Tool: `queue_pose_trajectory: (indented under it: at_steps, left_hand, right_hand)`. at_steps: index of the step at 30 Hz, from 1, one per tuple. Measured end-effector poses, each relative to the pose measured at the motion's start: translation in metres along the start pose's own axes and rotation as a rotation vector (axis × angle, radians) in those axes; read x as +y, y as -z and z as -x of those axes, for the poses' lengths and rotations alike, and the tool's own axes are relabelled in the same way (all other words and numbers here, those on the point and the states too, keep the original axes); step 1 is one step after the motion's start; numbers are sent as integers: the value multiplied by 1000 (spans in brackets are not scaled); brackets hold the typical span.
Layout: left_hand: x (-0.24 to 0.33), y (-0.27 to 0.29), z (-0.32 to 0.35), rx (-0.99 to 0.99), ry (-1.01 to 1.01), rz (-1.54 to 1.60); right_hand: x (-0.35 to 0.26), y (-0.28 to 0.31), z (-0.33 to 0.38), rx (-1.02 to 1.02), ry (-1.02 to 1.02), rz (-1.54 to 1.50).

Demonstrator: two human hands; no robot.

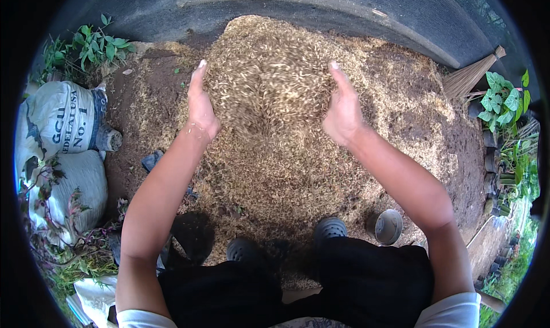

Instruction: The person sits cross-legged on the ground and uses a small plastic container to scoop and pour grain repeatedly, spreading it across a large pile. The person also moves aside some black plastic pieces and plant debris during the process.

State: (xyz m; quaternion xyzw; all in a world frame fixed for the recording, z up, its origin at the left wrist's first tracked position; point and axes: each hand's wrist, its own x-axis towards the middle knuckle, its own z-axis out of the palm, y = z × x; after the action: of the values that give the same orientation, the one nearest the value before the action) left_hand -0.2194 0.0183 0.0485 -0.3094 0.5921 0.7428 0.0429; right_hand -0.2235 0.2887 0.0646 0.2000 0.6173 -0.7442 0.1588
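A mound of pale brown husks covers the ground before my feet, heaped highest at the far side. My left hand is at the mound's left side, fingers stretched and thumb side up, with a few husks stuck on the wrist. Opposite it, my right hand is also open, its palm turned inward. Between the two hands a mass of loose husks is smeared by motion. Neither hand is closed round anything.
White sacks stand at the left beside leafy plants. A dark sheet borders the far side. A stick broom leans at the far right. Near my clogs are a round metal container and a black container.
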Motion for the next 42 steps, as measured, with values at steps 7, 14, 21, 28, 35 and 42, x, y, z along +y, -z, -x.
queue_pose_trajectory:
  at_steps: [7, 14, 21, 28, 35, 42]
  left_hand:
    - [-32, 35, -15, 18, -32, -716]
    - [-79, 11, 18, -181, 222, -454]
    - [-101, -5, 21, -390, 375, -145]
    - [-57, -14, 16, -300, 373, 375]
    - [-5, -13, 14, -169, 60, 177]
    - [8, 2, -21, -196, -313, -87]
  right_hand:
    - [25, 57, -16, 35, -10, 452]
    - [89, 47, -10, -155, -276, 508]
    - [92, 4, 0, -115, -456, 233]
    - [49, -47, 18, -237, -191, -3]
    - [-16, -32, 19, -246, -28, -133]
    - [-46, 24, -43, -329, 172, 34]
